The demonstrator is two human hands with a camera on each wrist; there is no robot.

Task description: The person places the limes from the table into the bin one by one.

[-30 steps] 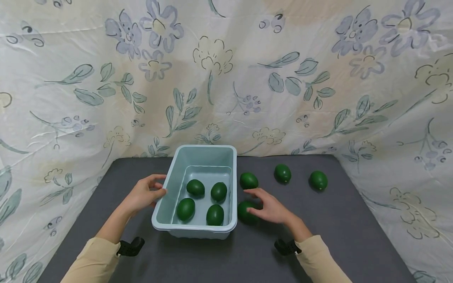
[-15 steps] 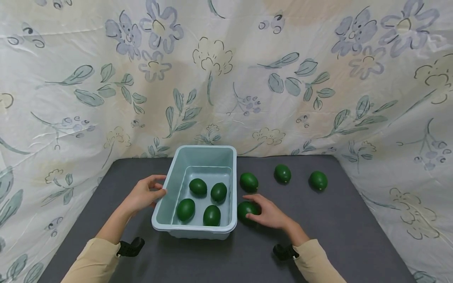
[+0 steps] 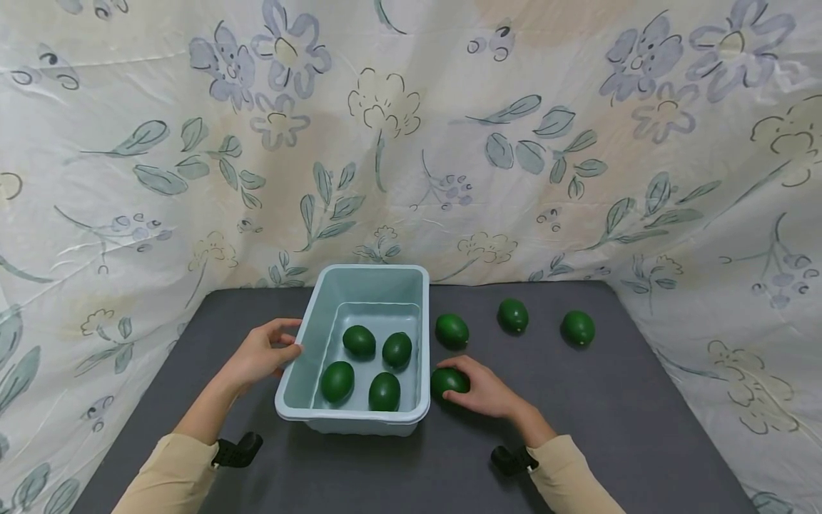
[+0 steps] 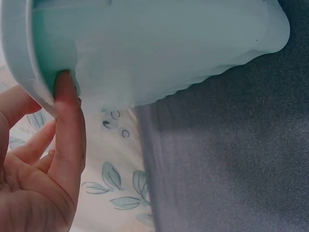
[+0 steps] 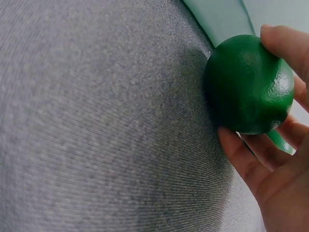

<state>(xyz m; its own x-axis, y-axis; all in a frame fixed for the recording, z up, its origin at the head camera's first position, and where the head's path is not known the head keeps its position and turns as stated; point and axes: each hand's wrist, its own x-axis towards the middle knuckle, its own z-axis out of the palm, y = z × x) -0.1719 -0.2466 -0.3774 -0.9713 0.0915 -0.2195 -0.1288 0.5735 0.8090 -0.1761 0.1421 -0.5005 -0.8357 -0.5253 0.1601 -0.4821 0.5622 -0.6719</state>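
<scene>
A light blue-green plastic tub (image 3: 359, 414) stands mid-table with several glossy green limes in it, among them one lime (image 3: 337, 381) at the near left. My left hand (image 3: 258, 355) holds the tub's left rim, and the left wrist view shows a digit (image 4: 67, 121) against the outer wall below the lip. Just right of the tub, my right hand (image 3: 484, 389) grips another lime (image 3: 447, 383) between thumb and fingers. In the right wrist view that lime (image 5: 248, 84) sits close over the dark cloth, with fingertips on opposite sides of it.
Behind the right hand lies one lime (image 3: 452, 331) beside the tub. Farther right are a second lime (image 3: 513, 315) and a third lime (image 3: 578, 328). The dark grey table (image 3: 616, 428) ends at a floral curtain (image 3: 411, 143) at the back and sides.
My right hand has come down over the lime beside the tub and closed round it. Two limes inside the tub shifted slightly. The left hand stays on the rim.
</scene>
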